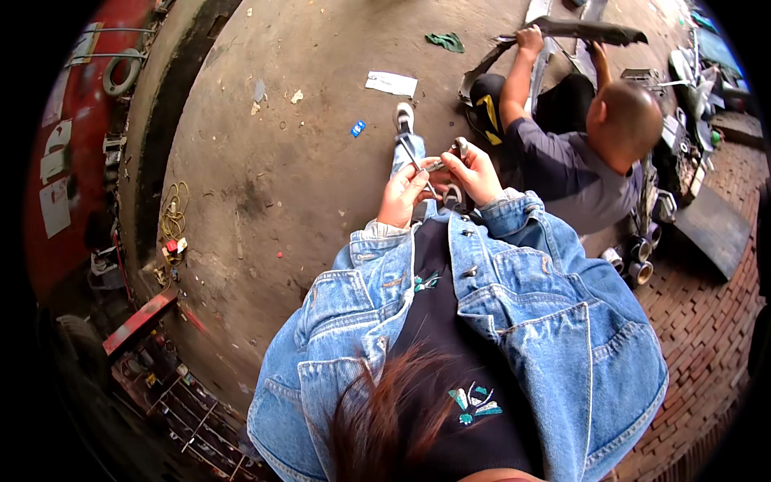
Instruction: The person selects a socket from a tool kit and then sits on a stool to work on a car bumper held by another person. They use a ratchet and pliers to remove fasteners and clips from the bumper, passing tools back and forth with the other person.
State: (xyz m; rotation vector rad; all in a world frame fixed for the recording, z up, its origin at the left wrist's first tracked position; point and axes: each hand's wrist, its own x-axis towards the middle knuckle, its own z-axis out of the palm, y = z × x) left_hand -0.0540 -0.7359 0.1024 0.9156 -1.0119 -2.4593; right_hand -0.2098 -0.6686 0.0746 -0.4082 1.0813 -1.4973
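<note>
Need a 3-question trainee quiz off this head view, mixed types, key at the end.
1. Multiple choice: what does the wearer's left hand hold?
A) a yellow cable
B) a slim metal rod
C) a rubber tyre

2. True or false: on the floor, the small blue item lies to the right of the white sheet.

3. Fill in: the crumpled cloth on the floor beyond the white sheet is ____ in colour.

Key: 1 B; 2 false, it lies to the left of the sheet and nearer the wearer; 3 green.

Room left of fingers (417, 184), co-worker (572, 170) right
</note>
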